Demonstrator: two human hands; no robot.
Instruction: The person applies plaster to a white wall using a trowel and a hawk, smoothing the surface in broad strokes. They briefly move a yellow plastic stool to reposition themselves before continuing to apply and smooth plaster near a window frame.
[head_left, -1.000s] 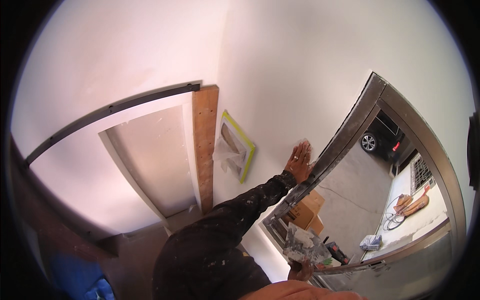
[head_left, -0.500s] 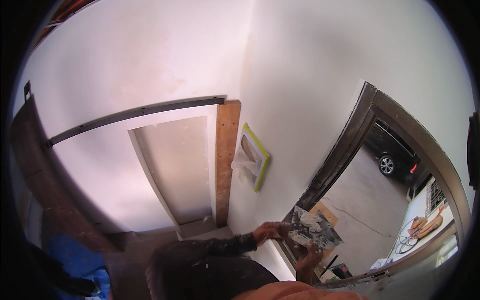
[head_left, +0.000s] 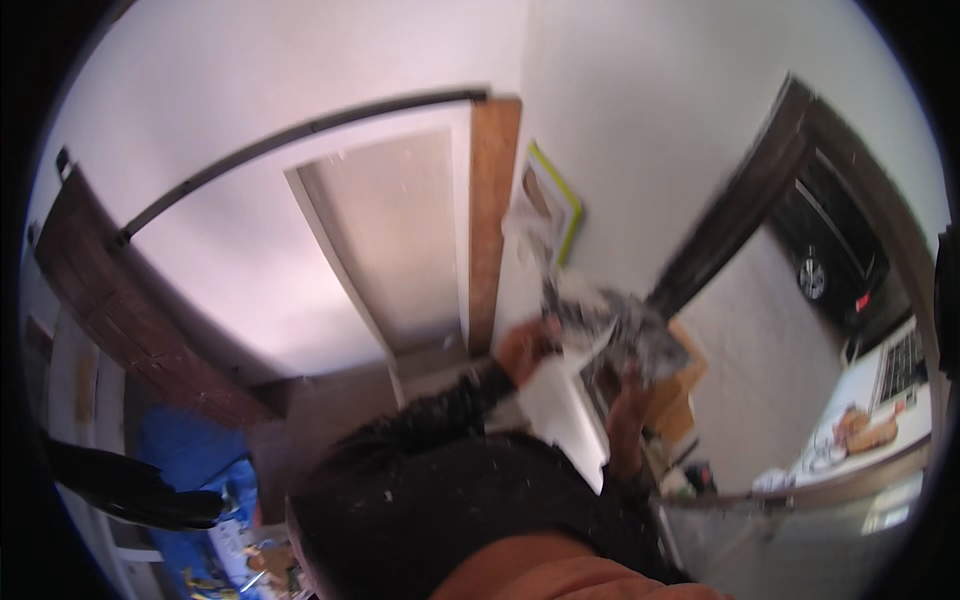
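Note:
In my right hand (head_left: 628, 405) is a flat grey metal plate (head_left: 655, 345), smeared with white putty, its lower edge gripped by the fingers. My left hand (head_left: 527, 350) is closed at the plate's left side. A dark, flat shape stretches from its fingers toward the putty, but motion blur hides what it is. Behind the hands, on the wall near the corner, is a lime-green-edged frame (head_left: 570, 225) with whitish plastic sheeting (head_left: 528, 228) hanging from it.
A dark door frame (head_left: 735, 215) opens at right onto a floor with a parked black vehicle (head_left: 830, 230). Left of the corner stand a wooden board (head_left: 494, 220) and a recessed panel (head_left: 400, 230) under a dark rail (head_left: 310, 128). Blue sheeting (head_left: 185, 450) lies lower left.
The view has tilted down, so wall and doorway sit higher in the picture. Both hands and the plate appear higher, and more of the floor clutter at lower left shows.

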